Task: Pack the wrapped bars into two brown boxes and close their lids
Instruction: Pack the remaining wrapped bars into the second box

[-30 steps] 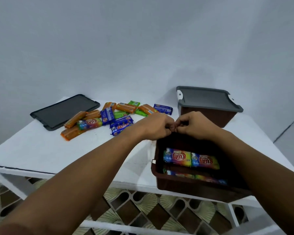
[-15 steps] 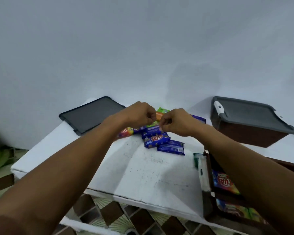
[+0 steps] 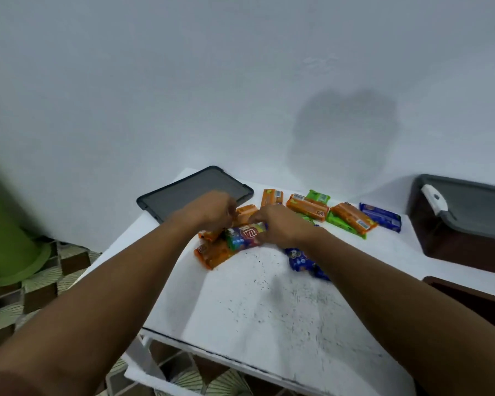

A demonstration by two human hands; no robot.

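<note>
Tabletop [image 3: 269, 304]: white, speckled with dark flecks at the near part; carries the bars, a loose lid and both boxes.
Open brown box [image 3: 469, 295]: only a dark corner in view at the right edge, nearest of all; contents out of sight.
Blue bars [image 3: 300, 258]: lying just under and beside the right forearm, partly hidden by it.
Orange bar [image 3: 212, 252]: flat on the tabletop, just below the left hand, its end tucked under the rainbow bar.
Rainbow-wrapped bar [image 3: 245, 234]: between the two hands, tilted, touching the orange bar beneath.
Right hand [image 3: 280, 227]: fingers curled onto the right end of the rainbow-wrapped bar, gripping it.
Left hand [image 3: 212, 210]: blurred, curled over the pile at the bar's left end; grip on any bar not clear enough to tell.
Far bars [image 3: 346, 215]: orange, green and blue wrappers in a loose row to the right of the right hand, apart from it.
Loose dark lid [image 3: 183, 195]: flat at the far left corner, just behind the left hand.
Closed brown box [image 3: 463, 232]: far right, grey lid on with a white clasp, well apart from both hands.
</note>
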